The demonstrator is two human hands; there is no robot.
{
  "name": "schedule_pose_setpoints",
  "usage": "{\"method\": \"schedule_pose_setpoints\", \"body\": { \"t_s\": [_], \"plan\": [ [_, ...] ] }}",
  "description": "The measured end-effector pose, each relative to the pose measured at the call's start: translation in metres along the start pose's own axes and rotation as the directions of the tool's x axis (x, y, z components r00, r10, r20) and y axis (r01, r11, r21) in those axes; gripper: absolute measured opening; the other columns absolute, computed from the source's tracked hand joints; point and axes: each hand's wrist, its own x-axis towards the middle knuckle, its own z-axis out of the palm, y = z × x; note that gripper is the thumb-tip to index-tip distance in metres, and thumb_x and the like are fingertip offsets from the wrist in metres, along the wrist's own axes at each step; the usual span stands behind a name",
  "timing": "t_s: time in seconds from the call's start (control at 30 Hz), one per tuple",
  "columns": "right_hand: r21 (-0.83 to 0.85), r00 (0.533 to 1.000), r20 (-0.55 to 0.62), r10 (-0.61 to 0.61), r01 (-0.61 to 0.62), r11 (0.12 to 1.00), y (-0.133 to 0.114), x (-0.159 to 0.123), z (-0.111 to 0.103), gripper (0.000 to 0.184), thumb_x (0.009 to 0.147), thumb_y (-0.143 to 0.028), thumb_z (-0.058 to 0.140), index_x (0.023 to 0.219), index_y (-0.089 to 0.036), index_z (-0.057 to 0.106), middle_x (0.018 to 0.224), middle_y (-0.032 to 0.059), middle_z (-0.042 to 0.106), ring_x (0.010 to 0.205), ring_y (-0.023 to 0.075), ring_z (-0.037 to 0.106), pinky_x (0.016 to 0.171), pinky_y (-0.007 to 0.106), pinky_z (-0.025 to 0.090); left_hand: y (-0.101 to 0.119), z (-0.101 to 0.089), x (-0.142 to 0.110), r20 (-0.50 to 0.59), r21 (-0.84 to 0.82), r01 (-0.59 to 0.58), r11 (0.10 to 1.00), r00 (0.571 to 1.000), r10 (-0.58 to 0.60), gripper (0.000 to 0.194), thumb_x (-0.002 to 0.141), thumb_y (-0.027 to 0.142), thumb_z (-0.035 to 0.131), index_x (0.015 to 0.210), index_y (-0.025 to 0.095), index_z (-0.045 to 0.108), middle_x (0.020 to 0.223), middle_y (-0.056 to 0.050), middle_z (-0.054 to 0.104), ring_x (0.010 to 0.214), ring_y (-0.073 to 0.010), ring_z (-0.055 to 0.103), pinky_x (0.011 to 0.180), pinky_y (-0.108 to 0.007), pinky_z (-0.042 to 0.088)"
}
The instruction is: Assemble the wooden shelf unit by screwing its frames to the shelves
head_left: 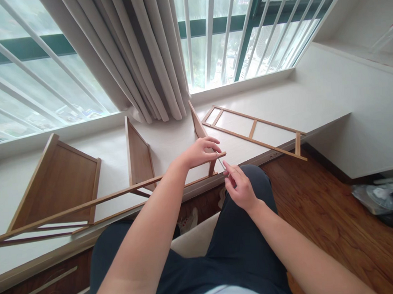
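Note:
A wooden shelf frame lies along the window ledge, its long rail [119, 196] running from the left edge to my hands. Three wooden panels stand up from it: a wide panel [60, 177] at left, a narrower panel [139, 155] in the middle and another panel [198, 122] beside my left hand. My left hand [201, 152] is closed around the right end of the rail, fingers bent over it. With its fingertips, my right hand [240, 186] pinches a thin metal hex key [222, 164], which points up at the rail end. The hex key's tip is hidden near my left fingers.
A separate ladder-like wooden frame [253, 130] lies on the white ledge [273, 93] to the right, one end over its edge. Grey curtains [144, 57] hang behind, before barred windows. Plastic bags [379, 200] rest on the wooden floor [313, 202] at right.

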Motion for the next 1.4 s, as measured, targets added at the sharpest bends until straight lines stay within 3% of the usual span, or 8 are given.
{"method": "schedule_pose_setpoints", "body": {
  "t_s": [0.33, 0.97, 1.4],
  "plan": [
    [-0.024, 1.000, 0.017, -0.010, 0.010, 1.000, -0.0004, 0.0020, 0.0004, 0.054, 0.098, -0.016, 0.044, 0.152, -0.021, 0.050, 0.097, 0.0084, 0.064, 0.087, 0.0200, 0.062, 0.081, 0.035, 0.056, 0.0003, -0.0003, -0.0004, 0.003, 0.008, -0.003, 1.000, 1.000, 0.003, 0.030, 0.088, 0.048, 0.068, 0.097, 0.023, 0.081, 0.137, -0.008, 0.062, 0.112, -0.0242, 0.064, 0.109, -0.039, 0.047],
    [-0.090, 0.995, 0.088, 0.041, -0.033, 0.995, 0.0037, 0.0002, 0.0048, 0.050, 0.100, -0.020, 0.044, 0.150, -0.020, 0.051, 0.099, 0.0088, 0.064, 0.086, 0.0203, 0.063, 0.080, 0.035, 0.055, 0.0000, 0.0003, 0.0003, 0.000, 0.004, -0.001, 1.000, 1.000, 0.001, 0.029, 0.088, 0.047, 0.069, 0.097, 0.023, 0.082, 0.135, -0.008, 0.062, 0.112, -0.0235, 0.063, 0.109, -0.038, 0.047],
    [-0.092, 0.986, 0.167, 0.013, 0.003, 0.996, -0.0015, 0.0003, 0.0038, 0.050, 0.100, -0.019, 0.044, 0.150, -0.017, 0.050, 0.099, 0.0090, 0.064, 0.085, 0.0197, 0.063, 0.077, 0.033, 0.055, 0.0011, -0.0003, 0.0000, 0.001, 0.006, 0.004, 1.000, 1.000, -0.004, 0.028, 0.088, 0.047, 0.068, 0.096, 0.023, 0.081, 0.136, -0.007, 0.062, 0.113, -0.0238, 0.063, 0.109, -0.039, 0.047]
  ]
}}
